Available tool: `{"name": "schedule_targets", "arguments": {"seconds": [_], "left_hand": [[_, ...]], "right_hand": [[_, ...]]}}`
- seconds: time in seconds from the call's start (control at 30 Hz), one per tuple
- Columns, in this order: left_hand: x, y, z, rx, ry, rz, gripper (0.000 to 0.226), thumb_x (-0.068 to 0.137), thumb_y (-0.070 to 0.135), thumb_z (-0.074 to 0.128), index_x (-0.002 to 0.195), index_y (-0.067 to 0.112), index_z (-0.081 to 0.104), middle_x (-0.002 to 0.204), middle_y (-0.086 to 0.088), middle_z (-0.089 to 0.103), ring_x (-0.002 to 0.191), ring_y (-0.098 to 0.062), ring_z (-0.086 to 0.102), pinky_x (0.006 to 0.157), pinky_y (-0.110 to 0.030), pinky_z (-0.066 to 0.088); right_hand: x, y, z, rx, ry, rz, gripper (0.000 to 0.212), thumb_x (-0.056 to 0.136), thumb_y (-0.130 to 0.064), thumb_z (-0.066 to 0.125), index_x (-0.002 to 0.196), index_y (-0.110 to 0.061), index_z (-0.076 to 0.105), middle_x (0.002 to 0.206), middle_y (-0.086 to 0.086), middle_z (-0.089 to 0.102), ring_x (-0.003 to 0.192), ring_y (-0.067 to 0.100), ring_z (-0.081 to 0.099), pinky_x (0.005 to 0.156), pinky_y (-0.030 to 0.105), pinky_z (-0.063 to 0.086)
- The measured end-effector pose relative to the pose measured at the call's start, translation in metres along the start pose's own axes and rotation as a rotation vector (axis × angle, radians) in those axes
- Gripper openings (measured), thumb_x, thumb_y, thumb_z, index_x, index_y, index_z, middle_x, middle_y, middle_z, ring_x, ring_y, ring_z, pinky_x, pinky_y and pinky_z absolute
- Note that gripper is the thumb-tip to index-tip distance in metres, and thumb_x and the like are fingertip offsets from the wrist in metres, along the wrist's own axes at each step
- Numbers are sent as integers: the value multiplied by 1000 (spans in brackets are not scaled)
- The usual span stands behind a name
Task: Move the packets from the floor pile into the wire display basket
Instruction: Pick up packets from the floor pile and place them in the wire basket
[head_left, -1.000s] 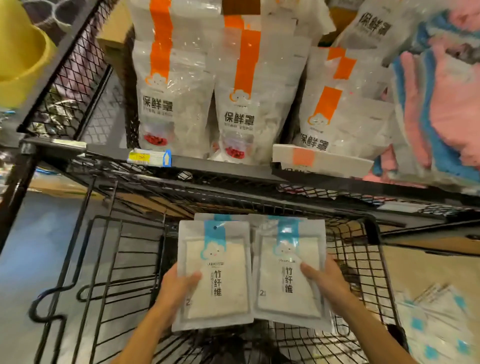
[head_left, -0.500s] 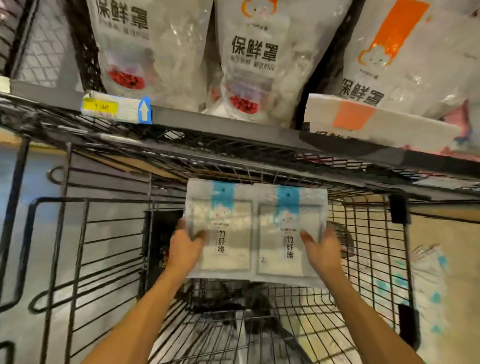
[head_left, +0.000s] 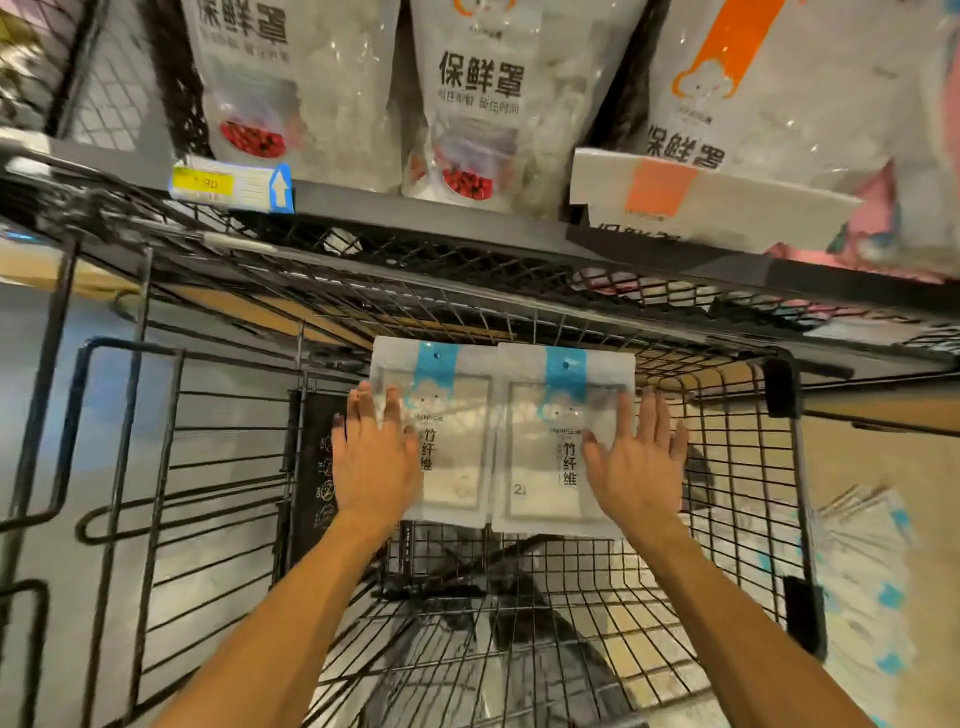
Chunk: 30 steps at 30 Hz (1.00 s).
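Note:
Two white packets with blue top stripes stand side by side against the far wall of the black wire display basket. My left hand lies flat with straight fingers on the left packet. On the right packet rests my right hand, also flat, with its fingers spread. Neither hand curls round a packet. More blue-and-white packets form the floor pile at the lower right, seen through and beyond the basket's wire side.
A metal shelf edge with a yellow price tag overhangs the basket. Large orange-striped white bags stand on that shelf. Black wire racks stand to the left over a grey floor.
Both hands moved the two packets forward and down against the basket's far wall. The hands went from gripping the packets' edges to lying flat on their fronts.

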<state>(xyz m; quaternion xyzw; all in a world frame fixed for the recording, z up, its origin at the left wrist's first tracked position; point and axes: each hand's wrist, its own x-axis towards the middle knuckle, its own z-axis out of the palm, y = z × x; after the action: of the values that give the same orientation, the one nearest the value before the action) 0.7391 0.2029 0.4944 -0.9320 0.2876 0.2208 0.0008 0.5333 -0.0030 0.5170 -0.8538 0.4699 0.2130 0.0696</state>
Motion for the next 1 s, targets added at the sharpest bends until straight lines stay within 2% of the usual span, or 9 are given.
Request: {"name": "schedule_targets", "arguments": {"seconds": [0.1, 0.2, 0.27, 0.4, 0.6, 0.8, 0.9, 1.0], "left_hand": [[-15, 5, -22, 5, 62, 29, 59, 105, 43, 38, 159, 18, 31, 159, -15, 37, 146, -32, 35, 121, -53, 28], [-36, 9, -44, 51, 69, 52, 59, 107, 46, 31, 160, 20, 26, 166, -12, 25, 155, -30, 21, 125, -49, 18], [-52, 15, -65, 54, 90, 57, 58, 107, 45, 30, 160, 21, 30, 167, -12, 24, 155, -29, 19, 126, -50, 18], [-87, 30, -114, 24, 185, 45, 57, 106, 44, 38, 157, 19, 39, 163, -13, 35, 152, -31, 28, 124, -52, 23], [-140, 50, -194, 3, 286, 72, 61, 107, 52, 27, 162, 25, 24, 168, -5, 23, 156, -25, 19, 125, -45, 17], [-186, 54, -256, -15, 343, 136, 63, 106, 56, 24, 162, 27, 22, 169, -3, 22, 156, -23, 18, 125, -44, 16], [-201, 49, -278, 9, 299, 239, 66, 105, 58, 29, 163, 29, 14, 170, -2, 16, 156, -22, 16, 126, -43, 16], [-214, 45, -295, 31, 288, 357, 68, 104, 60, 29, 163, 31, 14, 170, 0, 15, 157, -20, 14, 127, -42, 15]], "right_hand": [[-5, 9, -21, -18, -8, -48, 77, 104, -62, 21, 165, -18, 2, 172, 14, 3, 159, 32, 2, 127, 53, 1], [-17, 16, -44, 21, 64, -108, 71, 105, -56, 30, 163, -17, 19, 170, 13, 20, 157, 32, 17, 127, 57, 10], [-30, 20, -64, 33, 99, -130, 69, 104, -54, 35, 161, -16, 28, 167, 12, 29, 155, 32, 23, 126, 58, 14], [-58, 32, -111, 60, 146, -163, 66, 103, -54, 38, 158, -17, 35, 165, 10, 33, 154, 31, 25, 126, 57, 14], [-95, 53, -181, 82, 165, -184, 71, 104, -63, 22, 163, -24, 20, 172, 6, 15, 159, 27, 9, 127, 52, 3], [-154, 54, -238, 167, 251, -197, 74, 103, -68, 21, 164, -26, 19, 173, 3, 13, 160, 23, 7, 129, 49, 2], [-188, 50, -253, 203, 280, -199, 72, 103, -65, 27, 164, -28, 17, 173, 2, 12, 159, 23, 7, 128, 48, 3], [-226, 48, -259, 237, 339, -164, 70, 104, -62, 30, 164, -28, 18, 172, 2, 14, 159, 22, 9, 129, 47, 5]]}}
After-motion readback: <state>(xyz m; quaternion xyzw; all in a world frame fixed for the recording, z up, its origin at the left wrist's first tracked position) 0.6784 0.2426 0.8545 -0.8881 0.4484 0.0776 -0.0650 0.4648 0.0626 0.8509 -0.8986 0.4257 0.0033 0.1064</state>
